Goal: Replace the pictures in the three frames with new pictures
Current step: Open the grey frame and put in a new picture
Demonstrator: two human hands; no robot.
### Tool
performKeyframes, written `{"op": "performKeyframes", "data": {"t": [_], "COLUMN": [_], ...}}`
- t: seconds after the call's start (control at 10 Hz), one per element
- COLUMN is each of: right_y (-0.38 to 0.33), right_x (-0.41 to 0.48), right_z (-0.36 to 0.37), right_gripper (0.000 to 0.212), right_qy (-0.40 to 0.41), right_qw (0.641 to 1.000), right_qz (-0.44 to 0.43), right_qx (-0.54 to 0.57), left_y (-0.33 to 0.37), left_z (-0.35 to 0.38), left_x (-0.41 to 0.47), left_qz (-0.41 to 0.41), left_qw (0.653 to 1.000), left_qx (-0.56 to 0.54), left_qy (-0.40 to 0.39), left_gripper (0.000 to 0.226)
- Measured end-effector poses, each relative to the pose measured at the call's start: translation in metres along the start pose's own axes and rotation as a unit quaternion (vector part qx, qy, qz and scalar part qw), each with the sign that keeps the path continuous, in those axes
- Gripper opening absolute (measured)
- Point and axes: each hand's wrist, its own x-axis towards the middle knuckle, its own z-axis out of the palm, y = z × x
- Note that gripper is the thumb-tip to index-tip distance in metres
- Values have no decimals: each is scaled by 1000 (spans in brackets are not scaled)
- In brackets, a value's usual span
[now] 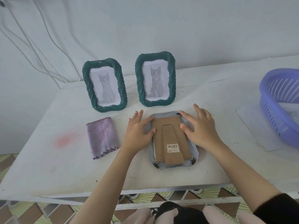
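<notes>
A photo frame (178,166) lies face down on the white worktop (64,167), with its brown cardboard backing (157,126) and easel stand (171,136) facing up. Both hands rest spread and flat on it. The left hand (137,131) is on its left edge, the right hand (200,128) on its right, and the thumbs touch the backing. Just left of the left hand lies a folded purple cloth (102,136). Beyond the fingertips stand a green frame (87,81) and a second green frame (139,73) — each holding a grey kitten picture (106,85) — and far right of the right hand sits a lilac basket (271,110)

Two upright frames (104,84) behind face-down frame (173,139), cloth (102,137) left
</notes>
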Motion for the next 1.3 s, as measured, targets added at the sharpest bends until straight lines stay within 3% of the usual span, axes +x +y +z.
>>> {"op": "performKeyframes", "data": {"t": [0.2, 0.8, 1.3], "right_y": [0, -1, 1], "right_x": [4, 9, 7], "right_z": [-2, -7, -5], "right_gripper": [48, 39, 41], "right_qy": [-30, -68, -68], "right_qw": [999, 998, 997], "right_qz": [-5, -5, -2], "right_qx": [-9, 8, 27], "left_y": [-3, -5, -10], "left_z": [0, -6, -6], "left_x": [3, 11, 12], "left_qz": [7, -9, 2], "left_qw": [999, 998, 998], "left_qx": [36, -11, 12], "left_qy": [-39, -60, -60], "left_gripper": [49, 42, 55]}}
